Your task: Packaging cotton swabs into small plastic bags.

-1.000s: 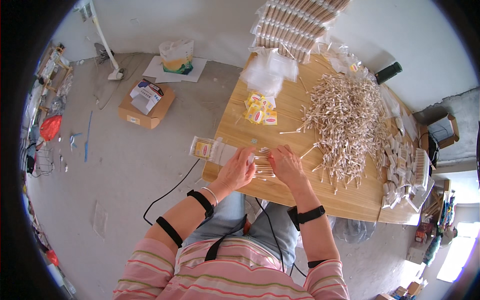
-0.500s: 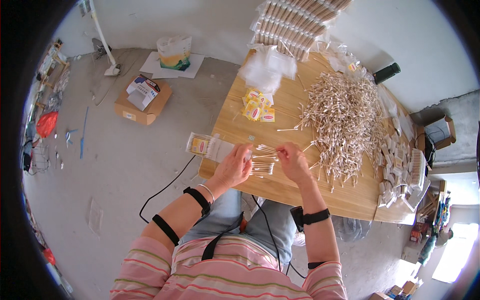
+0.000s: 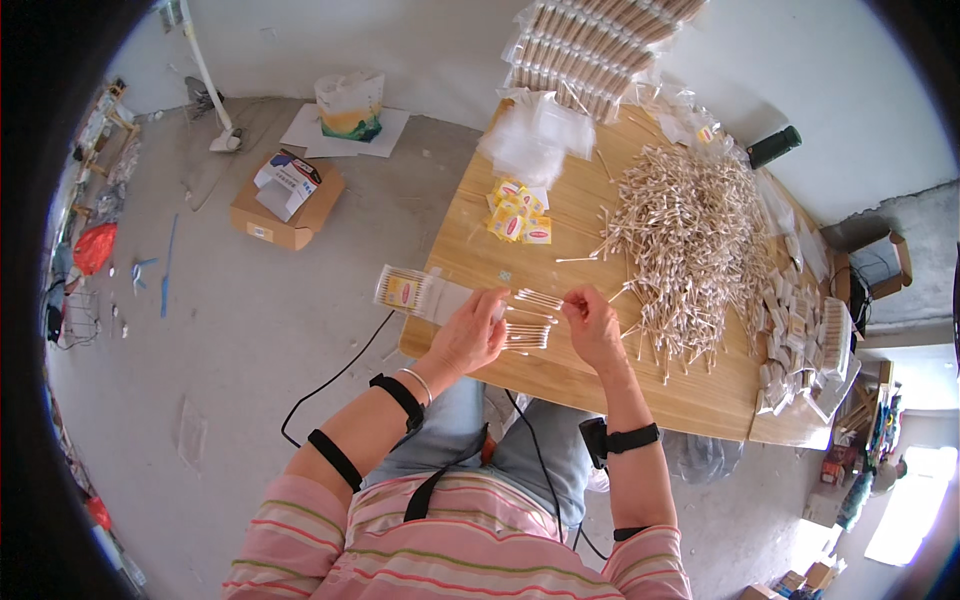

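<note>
My left hand (image 3: 466, 335) is closed around a bunch of cotton swabs (image 3: 527, 337) near the table's front edge, their white tips pointing right. To its right, the fingers of my right hand (image 3: 592, 325) pinch the ends of a few more cotton swabs (image 3: 541, 298), which bridge the gap between my hands. How far these reach under my left fingers is hidden. Beside my left hand lies a clear plastic bag (image 3: 447, 300). Left of it is a filled pack of swabs (image 3: 404, 291) with a yellow card, overhanging the table's left edge.
A large heap of loose swabs (image 3: 690, 250) covers the table's right side. Yellow cards (image 3: 520, 212) and clear bags (image 3: 537, 140) lie farther back, before stacked swab packs (image 3: 590, 60). White bundles (image 3: 800, 335) sit far right. A cardboard box (image 3: 285, 215) stands on the floor.
My right hand has shifted slightly right and its fingers now sit at the ends of the upper swabs, which lie straighter. My left hand keeps its grip in nearly the same place.
</note>
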`<state>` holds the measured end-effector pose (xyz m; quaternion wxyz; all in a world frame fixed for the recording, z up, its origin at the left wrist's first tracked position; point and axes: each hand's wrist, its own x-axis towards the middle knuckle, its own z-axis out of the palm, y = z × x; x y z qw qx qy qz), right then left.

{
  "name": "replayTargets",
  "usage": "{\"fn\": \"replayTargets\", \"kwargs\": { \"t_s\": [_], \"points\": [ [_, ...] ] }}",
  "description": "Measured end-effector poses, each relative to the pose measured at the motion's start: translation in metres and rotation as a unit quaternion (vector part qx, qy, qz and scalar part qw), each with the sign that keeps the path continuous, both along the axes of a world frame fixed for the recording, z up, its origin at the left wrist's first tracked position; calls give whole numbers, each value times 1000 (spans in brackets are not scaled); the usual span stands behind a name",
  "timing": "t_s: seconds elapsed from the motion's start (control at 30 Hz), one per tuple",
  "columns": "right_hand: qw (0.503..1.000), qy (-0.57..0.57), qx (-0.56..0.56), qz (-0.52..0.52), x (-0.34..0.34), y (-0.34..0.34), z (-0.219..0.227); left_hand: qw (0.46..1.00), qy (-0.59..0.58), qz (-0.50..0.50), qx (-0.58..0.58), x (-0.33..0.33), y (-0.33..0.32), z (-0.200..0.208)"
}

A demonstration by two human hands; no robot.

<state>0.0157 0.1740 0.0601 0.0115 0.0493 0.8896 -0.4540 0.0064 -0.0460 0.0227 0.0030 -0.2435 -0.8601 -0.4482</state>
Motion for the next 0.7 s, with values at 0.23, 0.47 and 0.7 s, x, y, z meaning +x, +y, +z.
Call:
{"fn": "replayTargets", "kwargs": {
  "t_s": [0.23, 0.47, 0.7],
  "points": [
    [991, 60, 118, 29, 23, 4, -20, 1000, -18, -16, -17, -1, 1, 11],
    [963, 121, 237, 37, 24, -6, -29, 999, 42, -20, -18, -2, 2, 15],
    [996, 26, 38, -79, 87, 35, 3, 1000, 8, 3, 18, 1, 2, 5]
  ]
}}
